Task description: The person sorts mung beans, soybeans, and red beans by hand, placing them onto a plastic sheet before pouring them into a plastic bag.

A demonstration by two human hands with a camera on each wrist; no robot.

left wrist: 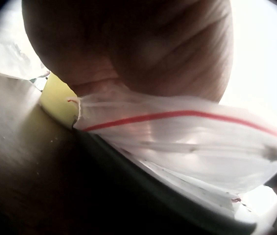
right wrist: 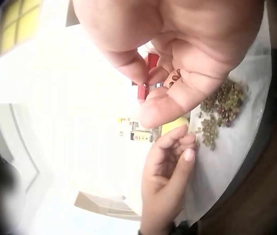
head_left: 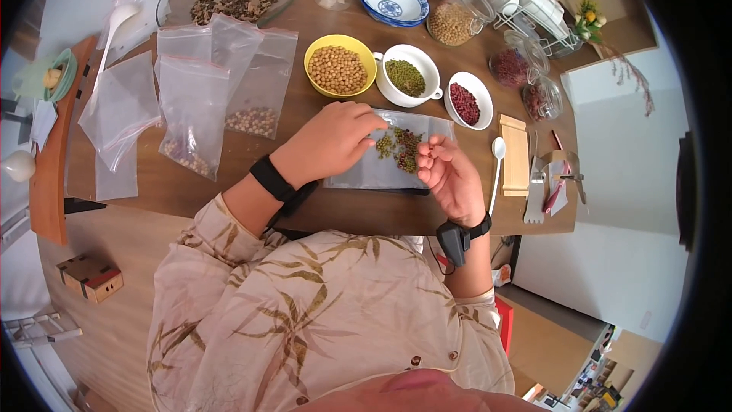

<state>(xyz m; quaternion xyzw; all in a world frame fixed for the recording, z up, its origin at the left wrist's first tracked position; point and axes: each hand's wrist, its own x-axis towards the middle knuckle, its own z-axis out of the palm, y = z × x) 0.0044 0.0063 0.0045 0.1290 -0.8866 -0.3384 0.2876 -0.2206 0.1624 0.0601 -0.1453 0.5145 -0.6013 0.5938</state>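
Observation:
A clear zip bag (head_left: 358,175) lies flat at the table's front, with a small pile of mixed green and dark red beans (head_left: 406,149) on it. My right hand (head_left: 451,179) is palm up beside the pile and holds several red beans (right wrist: 176,76) in its curled fingers; one more sits at the thumb tip. Across the pile is my left hand (head_left: 332,141), fingers loosely bent and thumb apart from them, close over the bag's left part. In the left wrist view the bag's red zip line (left wrist: 177,115) runs below that hand.
Behind the bag stand a yellow bowl (head_left: 309,69) of chickpeas, a white bowl (head_left: 385,91) of green beans and a white bowl (head_left: 476,84) of red beans. More zip bags (head_left: 191,91) lie left. A white spoon (head_left: 498,149) and a wooden tray (head_left: 515,156) are right.

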